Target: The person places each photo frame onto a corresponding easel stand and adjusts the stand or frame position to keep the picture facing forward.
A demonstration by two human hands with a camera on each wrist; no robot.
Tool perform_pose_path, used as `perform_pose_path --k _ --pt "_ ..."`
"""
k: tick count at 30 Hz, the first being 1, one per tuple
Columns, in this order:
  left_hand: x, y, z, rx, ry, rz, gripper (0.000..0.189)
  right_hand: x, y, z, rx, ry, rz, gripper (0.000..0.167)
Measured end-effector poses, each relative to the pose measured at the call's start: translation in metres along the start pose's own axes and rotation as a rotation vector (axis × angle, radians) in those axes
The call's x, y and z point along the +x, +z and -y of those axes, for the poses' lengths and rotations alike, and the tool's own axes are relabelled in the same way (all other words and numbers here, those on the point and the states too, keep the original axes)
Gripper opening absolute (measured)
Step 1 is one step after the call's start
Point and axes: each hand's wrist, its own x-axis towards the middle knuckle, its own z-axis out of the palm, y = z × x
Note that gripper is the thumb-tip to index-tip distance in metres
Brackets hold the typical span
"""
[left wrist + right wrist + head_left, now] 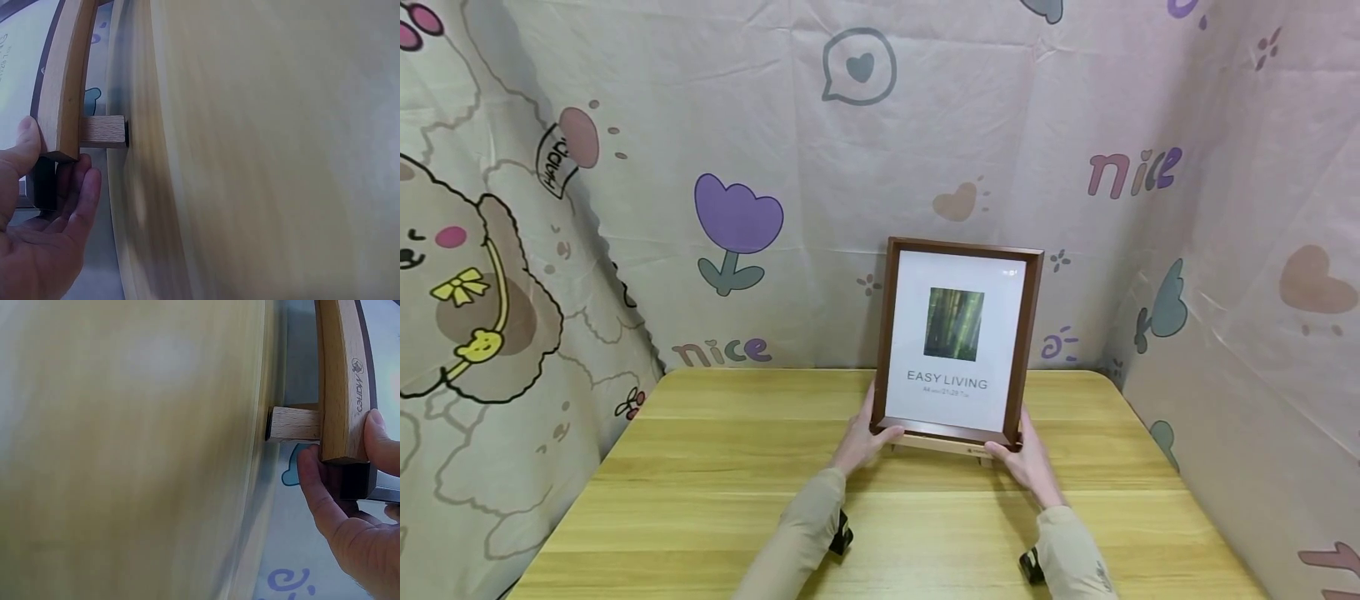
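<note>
A brown picture frame (1033, 333) with a white "EASY LIVING" sheet and a small bamboo picture stands leaning back on a light wooden easel (943, 446). My left hand (859, 440) grips the frame's lower left corner, thumb in front and fingers behind. At the lower right corner, my right hand (1028, 458) grips it the same way. In the left wrist view, the left thumb lies by the end of the easel's ledge (62, 87). The right wrist view has the right thumb against the ledge (344, 381), beside a printed logo.
The easel stands toward the back of a wooden table (715, 492). Behind it hangs a printed cloth (820, 167) with flowers and words, and cloth also closes in both sides. A black strap device (841, 533) sits at each wrist.
</note>
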Motion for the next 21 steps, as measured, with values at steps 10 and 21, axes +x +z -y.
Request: perform_pose_path --k 10,21 --pt "-0.007 -0.007 0.004 0.014 0.012 -0.027 0.104 0.004 0.008 0.003 -0.002 0.001 0.021 0.098" --pt "-0.014 -0.017 0.008 0.002 -0.039 -0.043 0.103 0.007 0.017 0.01 0.003 -0.019 0.036 0.099"
